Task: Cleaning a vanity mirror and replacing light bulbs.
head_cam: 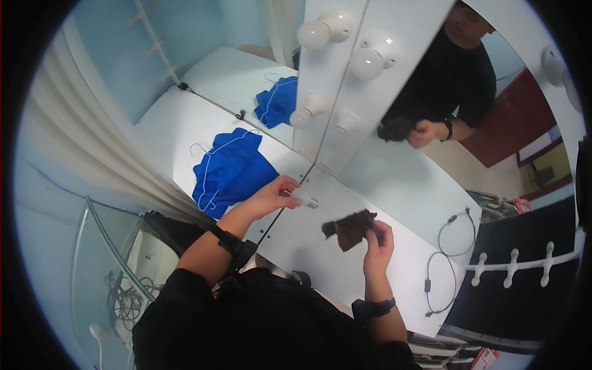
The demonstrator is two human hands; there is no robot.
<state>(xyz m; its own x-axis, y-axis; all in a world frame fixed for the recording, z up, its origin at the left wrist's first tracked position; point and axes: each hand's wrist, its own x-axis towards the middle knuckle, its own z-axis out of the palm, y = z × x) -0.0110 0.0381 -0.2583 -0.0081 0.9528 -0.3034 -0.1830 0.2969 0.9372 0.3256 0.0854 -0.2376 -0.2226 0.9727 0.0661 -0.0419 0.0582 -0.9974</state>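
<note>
My left hand (273, 200) grips a light bulb (306, 199) by its pale glass part, with the metal screw base pointing right. To the right, my right hand (380, 243) pinches a crumpled dark brown cloth (349, 230) by its right end, and the cloth hangs over the white tabletop (296, 245). The bulb and the cloth are apart. Left of my left hand, a blue cloth or garment (245, 171) lies on the table with white wire hangers (207, 159) on top of it.
Round bulbs (368, 64) in white sockets line the mirror frame ahead. The mirror (416, 185) reflects a person holding the dark cloth. A black cable (426, 286) lies at the table's right end. Beige curtains (92, 115) hang at left, above a glass shelf (99, 240) and tangled cables (127, 300).
</note>
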